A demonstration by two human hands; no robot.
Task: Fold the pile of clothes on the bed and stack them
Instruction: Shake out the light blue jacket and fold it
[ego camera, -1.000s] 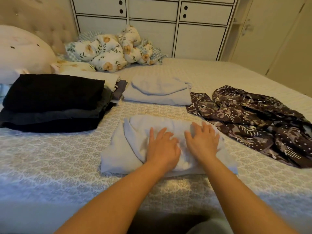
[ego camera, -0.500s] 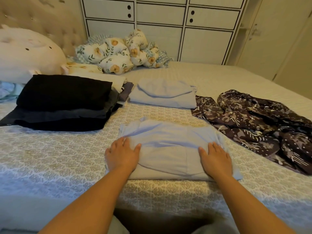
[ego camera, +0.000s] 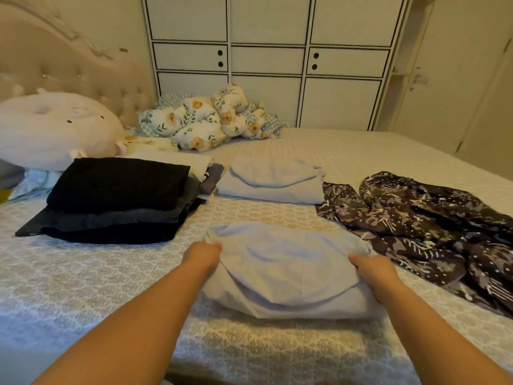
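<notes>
While we look down along two bare forearms, we see a folded pale blue garment (ego camera: 291,270) near the front edge of the bed (ego camera: 83,279). Our left hand (ego camera: 202,255) grips its left side, fingers tucked under the cloth. Our right hand (ego camera: 373,269) grips its right side the same way, thumb on top. Both hands are set well apart, one at each end of the bundle, and its front edge casts a shadow on the bedspread. Behind it lies a second folded pale blue piece (ego camera: 272,180). To the left sits a stack of dark folded clothes (ego camera: 116,198). To the right, a brown patterned garment (ego camera: 433,226) lies unfolded and rumpled. A round cream plush pillow (ego camera: 55,129) and a floral bundle (ego camera: 205,120) rest by the headboard.
</notes>
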